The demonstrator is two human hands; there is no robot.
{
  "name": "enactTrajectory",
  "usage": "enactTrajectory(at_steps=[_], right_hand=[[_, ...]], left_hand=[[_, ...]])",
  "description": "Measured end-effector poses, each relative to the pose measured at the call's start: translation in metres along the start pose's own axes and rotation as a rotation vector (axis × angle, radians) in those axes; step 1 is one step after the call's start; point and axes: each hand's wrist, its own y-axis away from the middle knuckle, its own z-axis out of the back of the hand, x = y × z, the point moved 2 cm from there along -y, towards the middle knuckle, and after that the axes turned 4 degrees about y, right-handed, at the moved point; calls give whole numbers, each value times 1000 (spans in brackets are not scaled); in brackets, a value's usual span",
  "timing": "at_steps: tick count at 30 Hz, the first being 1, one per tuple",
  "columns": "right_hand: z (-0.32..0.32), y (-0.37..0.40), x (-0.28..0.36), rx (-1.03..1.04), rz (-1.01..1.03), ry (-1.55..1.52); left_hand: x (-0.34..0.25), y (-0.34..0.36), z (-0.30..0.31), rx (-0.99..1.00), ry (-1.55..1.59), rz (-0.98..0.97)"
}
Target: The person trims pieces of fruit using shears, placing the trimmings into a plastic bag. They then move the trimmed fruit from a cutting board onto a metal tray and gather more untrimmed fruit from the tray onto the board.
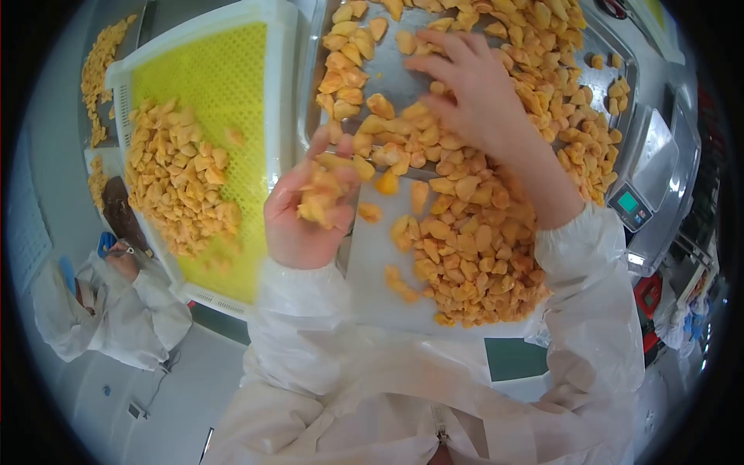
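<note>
Our left hand [298, 221] loosely cups slippery yellow-orange fruit chunks [319, 200], right hand [465, 89] open on the far pile [542, 85]: they may spill

Floor: pale grey floor [194, 387], smooth, at my lower left.
Light: bright, white, even across my view.
Co-worker: person in white coverall [108, 310], low at left.
Equipment: digital scale [647, 182], green display, at right; red objects [648, 296] below it, blurred.
</note>
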Motion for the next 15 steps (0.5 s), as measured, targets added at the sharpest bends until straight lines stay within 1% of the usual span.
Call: enactTrajectory(at_steps=[2,3,4,6,9,10,13,15], right_hand=[[19,18,12,36,-70,-39],[26,29,15,68,-111,-109],[33,41,18,98,-155,-178],[43,63,13,167,-245,-402],[66,65,-10,131,-655,-404],[73,65,-16,153,-716,-356],[77,71,-21,-2,-220,115],[69,71,-8,-57,-203,136]], left_hand=[[-7,0,14,87,39,37],[-11,3,20,123,59,56],[-12,4,23,93,28,44],[-10,4,24,90,74,78],[-3,3,21,93,110,116],[-1,2,20,106,112,127],[3,3,25,140,99,140],[3,2,27,142,67,130]])
